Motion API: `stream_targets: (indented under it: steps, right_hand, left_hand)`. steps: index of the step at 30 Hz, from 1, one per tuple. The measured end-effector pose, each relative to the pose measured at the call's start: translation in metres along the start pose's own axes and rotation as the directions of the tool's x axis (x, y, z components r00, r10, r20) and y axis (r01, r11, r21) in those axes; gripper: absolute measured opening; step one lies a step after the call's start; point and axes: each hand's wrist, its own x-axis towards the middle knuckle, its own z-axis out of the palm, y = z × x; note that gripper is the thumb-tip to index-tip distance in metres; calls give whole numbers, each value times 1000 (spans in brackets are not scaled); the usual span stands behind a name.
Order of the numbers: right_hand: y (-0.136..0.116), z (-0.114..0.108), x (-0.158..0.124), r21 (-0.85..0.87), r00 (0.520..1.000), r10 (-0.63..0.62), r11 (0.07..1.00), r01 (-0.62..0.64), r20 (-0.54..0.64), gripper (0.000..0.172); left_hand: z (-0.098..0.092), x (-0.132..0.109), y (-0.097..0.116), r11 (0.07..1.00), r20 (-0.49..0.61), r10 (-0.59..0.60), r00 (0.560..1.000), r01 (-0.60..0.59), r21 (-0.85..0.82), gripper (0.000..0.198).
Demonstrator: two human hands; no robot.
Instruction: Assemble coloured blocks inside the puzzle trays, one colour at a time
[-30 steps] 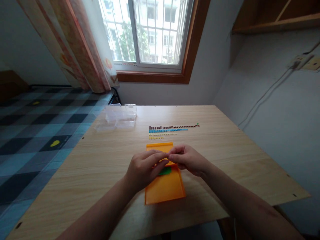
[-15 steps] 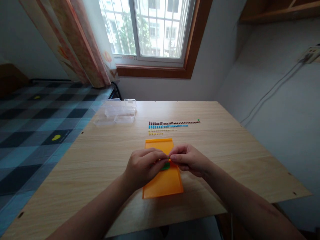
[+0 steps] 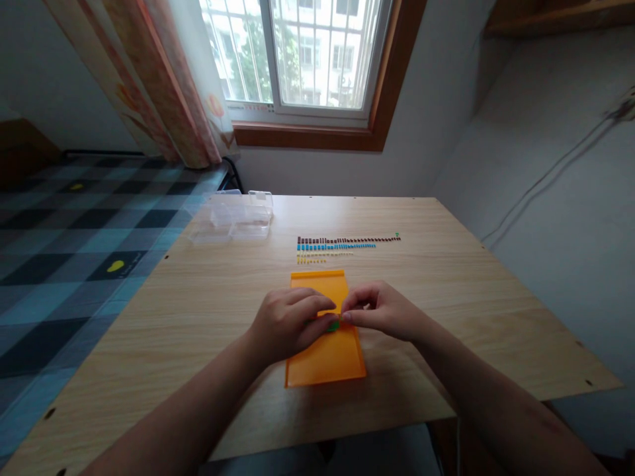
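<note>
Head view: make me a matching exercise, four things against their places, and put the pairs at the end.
Things
1. orange tray
2. clear boxes
3. curtain
4. brown pieces

Places
A. at the far left corner of the table
B. in the longest row
C. below the left hand
D. at the left side of the window

Pairs: 1-C, 2-A, 3-D, 4-B

Our left hand [image 3: 292, 320] and right hand [image 3: 384, 311] are bare, as are our left forearm [image 3: 198, 396] and right forearm [image 3: 486, 383], which widen from the wrists [image 3: 255, 345] toward the near edge. On the right forearm we see a faint, blurred mark [image 3: 550, 424]. Low and near, we cannot tell whether a dim grey patch [image 3: 381, 456] is clothing.
</note>
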Motion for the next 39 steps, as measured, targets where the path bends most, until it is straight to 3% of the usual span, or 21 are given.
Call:
stream_targets:
  steps: [3, 5, 8, 13, 17, 23, 31, 39]
  right_hand:
    - [0, -3, -4, -417, 991, -106, 900, 128, 76, 8]
    - [3, -1, -5, -612, 985, -127, 772, 172, 116, 12]
    - [8, 6, -5, -742, 987, -94, 651, 160, 130, 17]
    - [8, 15, -8, -833, 990, -56, 537, 137, 127, 19]
    - [4, 17, -10, -833, 992, -24, 540, 119, 126, 19]
    - [-3, 10, -12, -800, 990, -45, 585, 132, 131, 16]
    - [-4, -6, -12, -698, 937, -79, 645, 309, 341, 22]
    - [1, -4, -8, -701, 933, -86, 636, 322, 351, 21]
  left_hand:
    - [-4, -1, -11, 996, -55, -71, 996, 75, 58, 8]
    - [-6, -2, -19, 988, 6, -117, 993, 116, 105, 11]
    - [-5, -4, -25, 982, 185, -138, 973, 111, 151, 13]
    - [0, -5, -25, 975, 427, -204, 881, 142, 172, 11]
    - [1, -4, -24, 971, 469, -231, 852, 171, 168, 12]
    - [0, -5, -25, 973, 444, -222, 868, 173, 150, 14]
    - [0, -4, -24, 977, 430, -204, 879, 152, 151, 17]
    - [0, -3, -24, 972, 480, -228, 847, 165, 169, 17]
